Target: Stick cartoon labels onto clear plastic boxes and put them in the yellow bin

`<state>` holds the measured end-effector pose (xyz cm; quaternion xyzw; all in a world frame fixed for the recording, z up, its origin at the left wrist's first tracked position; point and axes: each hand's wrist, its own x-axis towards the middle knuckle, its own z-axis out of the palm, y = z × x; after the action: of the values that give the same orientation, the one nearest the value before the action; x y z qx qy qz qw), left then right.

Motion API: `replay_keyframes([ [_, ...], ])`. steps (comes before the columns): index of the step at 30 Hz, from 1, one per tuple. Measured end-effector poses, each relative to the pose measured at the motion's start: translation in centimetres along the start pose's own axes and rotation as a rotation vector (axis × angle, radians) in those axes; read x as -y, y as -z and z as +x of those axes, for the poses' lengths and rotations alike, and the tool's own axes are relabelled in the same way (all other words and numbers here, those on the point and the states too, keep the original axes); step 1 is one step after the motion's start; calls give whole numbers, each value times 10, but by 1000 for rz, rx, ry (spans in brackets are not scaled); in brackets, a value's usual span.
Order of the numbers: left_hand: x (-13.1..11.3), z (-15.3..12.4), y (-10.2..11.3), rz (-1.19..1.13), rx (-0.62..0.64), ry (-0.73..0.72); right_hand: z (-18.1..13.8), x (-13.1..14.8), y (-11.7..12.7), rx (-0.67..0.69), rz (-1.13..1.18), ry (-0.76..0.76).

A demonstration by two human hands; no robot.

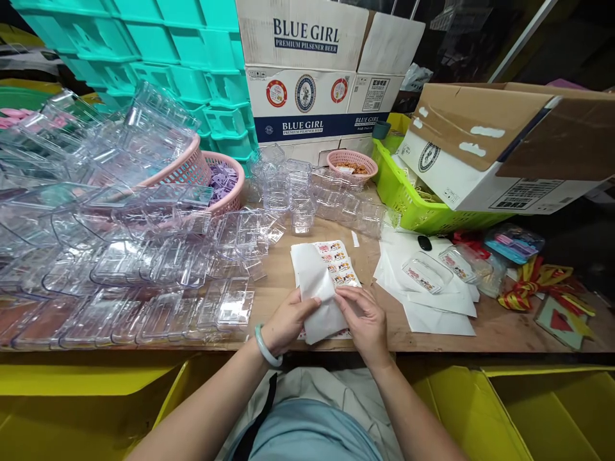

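A sheet of white backing paper (314,282), curled and lifted, is between my two hands over a stack of sticker sheets (342,266) printed with small cartoon figures. My left hand (291,320), a pale bangle at its wrist, pinches the paper's left side with thumb and fingers. At the right edge, the fingers of my right hand (365,320) are pressed together on the paper; whether a sticker is between them is too small to tell. Rows of clear plastic boxes (177,262) stand left of my hands. To the right, a clear lid with a sticker (427,272) rests on white sheets (437,314).
Pink baskets (235,202) stand behind the boxes, one with purple pieces. Teal crates (182,83) and a beer carton (302,96) rise at the back. Another carton (485,173) leans over a lime basket (408,214). Yellow boxes (86,397) sit below the table edge.
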<state>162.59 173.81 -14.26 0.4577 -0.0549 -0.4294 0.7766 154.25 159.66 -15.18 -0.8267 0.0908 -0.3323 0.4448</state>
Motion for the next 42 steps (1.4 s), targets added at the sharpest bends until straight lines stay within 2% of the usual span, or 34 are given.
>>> replay_keyframes([
  [3, -1, -1, 0, -19, -2, 8, -1, -7, 2, -24, 13, -15],
  [8, -2, 0, -4, -56, -1, -10, -2, -12, 7, 135, -69, 77],
  [13, 0, 4, -3, 20, 1, -61, -3, -8, 6, 79, -133, 83],
  [18, 0, 3, 1, 79, 13, -95, 0, -6, 7, 111, -109, 125],
  [20, 1, 3, 2, 98, 26, -96, 0, -6, 7, 116, -58, 92],
  [22, 4, 4, 4, 111, 34, -89, 1, -8, 5, 92, 25, -26],
  [24, 6, 6, 7, 139, 17, -67, 3, -13, 4, -7, 172, -225],
  [25, 7, 6, 9, 161, 1, -47, 4, -17, 4, -98, 273, -328],
  [27, 7, 4, 11, 198, -40, -23, 10, -26, 8, -340, 478, -476],
  [28, 6, -1, 11, 214, -80, -39, 12, -29, 12, -468, 543, -505],
  [30, 4, -14, 7, 296, -232, -185, 16, -30, 21, -647, 516, -461],
  [31, 2, -23, 3, 368, -330, -313, 17, -28, 26, -680, 415, -387],
  [32, 1, -32, -3, 456, -412, -449, 17, -23, 29, -673, 280, -283],
  [33, 1, -39, -9, 546, -439, -553, 16, -18, 30, -628, 139, -165],
  [35, 2, -45, -22, 665, -327, -617, 12, -7, 27, -485, -73, 35],
  [37, 5, -37, -30, 751, -145, -586, 10, -3, 17, -387, -113, 85],
  [39, 10, -16, -28, 933, -17, -593, 11, -11, 9, -377, 8, -45],
  [42, 18, 15, -12, 1298, 108, -524, 16, -35, 10, -504, 342, -380],
])
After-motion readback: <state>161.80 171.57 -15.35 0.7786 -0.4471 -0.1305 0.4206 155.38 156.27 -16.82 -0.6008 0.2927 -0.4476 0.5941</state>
